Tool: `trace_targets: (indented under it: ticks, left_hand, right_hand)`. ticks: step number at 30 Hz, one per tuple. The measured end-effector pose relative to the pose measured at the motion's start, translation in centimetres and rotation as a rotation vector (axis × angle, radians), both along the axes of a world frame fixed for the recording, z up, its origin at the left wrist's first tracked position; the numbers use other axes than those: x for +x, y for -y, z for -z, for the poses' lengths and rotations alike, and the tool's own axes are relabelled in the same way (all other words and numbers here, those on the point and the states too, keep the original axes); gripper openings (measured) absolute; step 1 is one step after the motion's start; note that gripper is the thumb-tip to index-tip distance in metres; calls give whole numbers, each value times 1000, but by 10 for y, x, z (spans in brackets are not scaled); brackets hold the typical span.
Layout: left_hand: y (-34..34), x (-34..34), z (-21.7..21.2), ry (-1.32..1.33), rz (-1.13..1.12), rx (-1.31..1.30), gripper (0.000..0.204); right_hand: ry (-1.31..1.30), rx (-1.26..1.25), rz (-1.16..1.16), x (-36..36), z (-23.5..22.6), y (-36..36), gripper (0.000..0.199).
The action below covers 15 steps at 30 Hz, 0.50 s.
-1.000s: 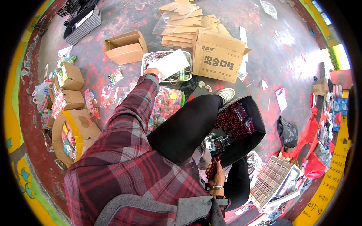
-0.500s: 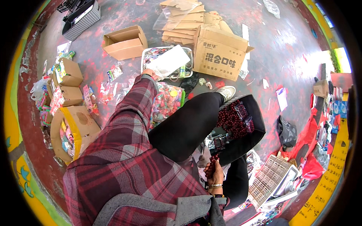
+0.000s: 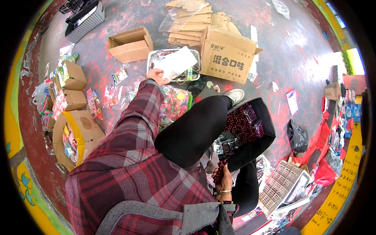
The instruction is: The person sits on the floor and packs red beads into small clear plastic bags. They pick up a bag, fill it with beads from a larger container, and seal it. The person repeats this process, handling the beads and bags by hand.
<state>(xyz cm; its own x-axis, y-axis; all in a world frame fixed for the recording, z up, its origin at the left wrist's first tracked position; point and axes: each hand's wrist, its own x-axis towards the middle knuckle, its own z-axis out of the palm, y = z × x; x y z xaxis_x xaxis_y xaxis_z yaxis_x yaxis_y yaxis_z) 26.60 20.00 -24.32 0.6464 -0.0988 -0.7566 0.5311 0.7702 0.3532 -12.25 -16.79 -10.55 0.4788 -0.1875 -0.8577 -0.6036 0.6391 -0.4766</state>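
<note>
My left hand (image 3: 158,76) reaches forward to a white-rimmed basket (image 3: 148,64) and closes at the near left edge of a white sheet (image 3: 178,62) lying across it. Cords and small packets show beneath that sheet. Close to my lap, my right hand (image 3: 224,181) is wrapped around a bunch of dark red beads (image 3: 218,176). Just beyond it, a dark open box (image 3: 269,122) contains many similar red beads (image 3: 237,125) and small clear packets (image 3: 227,147). A clear bag of colourful small items (image 3: 174,103) lies between my left arm and my bent leg.
An open cardboard box (image 3: 131,45) and a large carton (image 3: 227,55) flank the basket, with flattened cardboard (image 3: 190,21) behind. More cartons (image 3: 84,127) with packets stand left. At right are a beige plastic crate (image 3: 280,186) and a dark grey bag (image 3: 297,137).
My left hand has shifted slightly at the sheet's edge, and more of it shows beyond the sleeve. My right hand and its beads stay nearly in place.
</note>
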Motion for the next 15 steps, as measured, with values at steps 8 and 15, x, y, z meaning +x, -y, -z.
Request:
trace_targets:
  ticks: [8, 15]
  left_hand:
    - [-3, 60, -15, 858, 1338, 2178, 17]
    - [27, 94, -79, 1268, 993, 2030, 12]
  right_hand:
    - [9, -6, -28, 0, -1, 2, 34]
    - [49, 24, 2, -3, 6, 3, 33]
